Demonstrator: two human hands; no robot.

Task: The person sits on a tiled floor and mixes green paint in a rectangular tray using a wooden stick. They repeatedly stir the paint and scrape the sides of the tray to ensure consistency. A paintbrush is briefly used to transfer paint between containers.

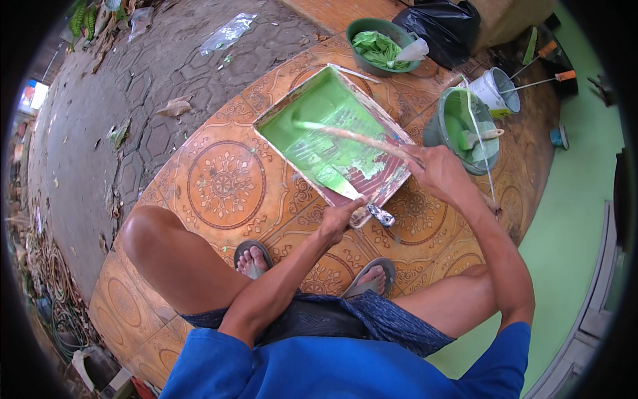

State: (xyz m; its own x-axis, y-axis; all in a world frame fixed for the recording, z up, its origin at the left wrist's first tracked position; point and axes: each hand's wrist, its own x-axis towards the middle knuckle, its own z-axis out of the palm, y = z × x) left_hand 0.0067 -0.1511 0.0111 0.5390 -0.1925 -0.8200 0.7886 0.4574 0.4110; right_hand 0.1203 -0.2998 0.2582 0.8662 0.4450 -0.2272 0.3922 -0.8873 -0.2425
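Observation:
A rectangular paint tray (393, 188) holds bright green paint, with its ridged reddish bottom showing toward the near right. My right hand (438, 171) is closed around the end of a long stick (359, 138), whose green-coated far end lies in the paint. At the tray's near edge, my left hand (340, 218) is closed with its thumb over the rim. Beside that thumb, a putty knife (381, 214) crosses the near corner, its paint-covered blade inside the tray and its speckled handle sticking out. The left fingers under the rim are hidden.
Right of the tray stands a bucket (435, 126) of green paint with a paintbrush (484, 137) in it. Behind are a white pail (490, 100), a green basin (362, 61) with a green bag, and a black plastic bag (442, 30). A green wall (565, 199) rises at right.

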